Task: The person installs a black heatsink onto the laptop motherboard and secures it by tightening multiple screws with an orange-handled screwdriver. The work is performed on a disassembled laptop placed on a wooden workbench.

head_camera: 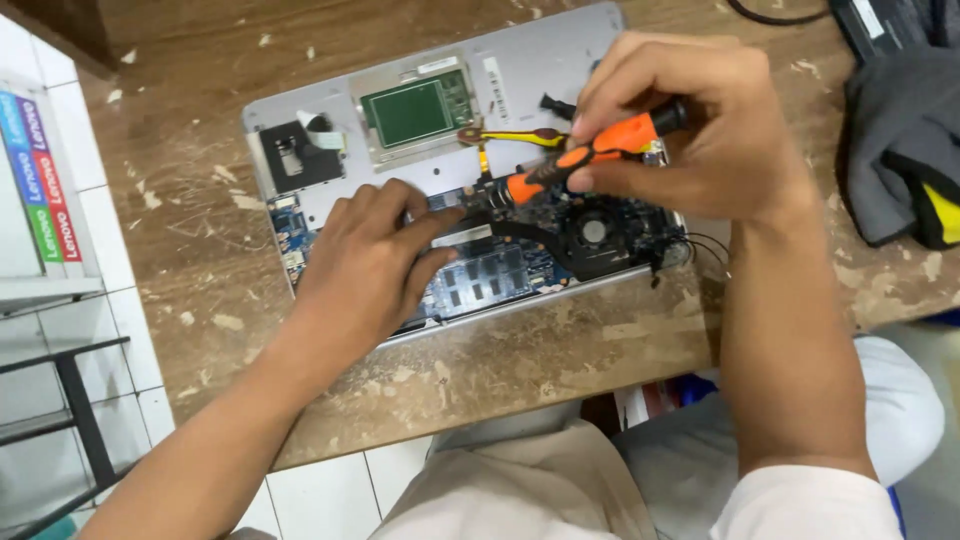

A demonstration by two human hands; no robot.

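An opened silver laptop base [520, 70] lies on a worn wooden table [560, 350], its blue circuit board [490, 275], black fan [595, 232] and green touchpad board [410, 110] exposed. My right hand [690, 130] grips an orange and black screwdriver [590, 155], its tip pointing down-left onto the board near the middle. My left hand [370, 260] rests flat on the board, fingers pressing beside the screwdriver tip. A yellow flat cable [520, 137] runs under the tool.
A grey and yellow cloth [905, 150] lies at the right of the table. A dark device [890, 25] and cable sit at the top right. A white shelf with coloured stickers [40, 180] stands left over a tiled floor.
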